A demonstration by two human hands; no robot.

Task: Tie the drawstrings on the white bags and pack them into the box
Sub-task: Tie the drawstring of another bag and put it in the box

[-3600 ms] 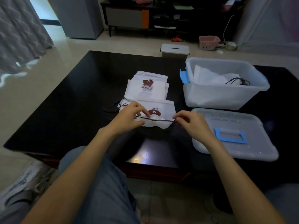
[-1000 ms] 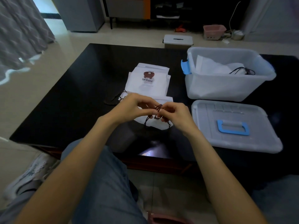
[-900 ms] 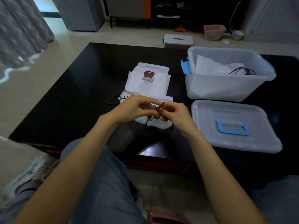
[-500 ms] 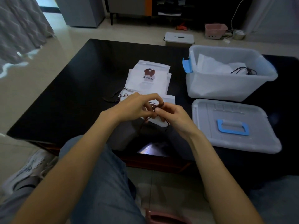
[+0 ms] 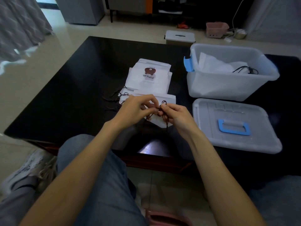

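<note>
Glossy black table (image 5: 78, 88), pale floor (image 5: 32, 75)

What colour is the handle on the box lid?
Blue. The handle on the lid shows clearly in the head view.

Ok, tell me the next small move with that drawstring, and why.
Probably draw the two ends apart to snug the knot. Both the left hand and right hand pinch the dark drawstring over the white bag, with loops showing, so the tie looks unfinished; the box stands open.

White bags (image 5: 150, 80), brown bear print; dark drawstrings (image 5: 164, 119); glossy black table (image 5: 78, 95); translucent white box (image 5: 228, 85), blue latch (image 5: 187, 63); lid (image 5: 234, 124), blue handle (image 5: 233, 127).
</note>
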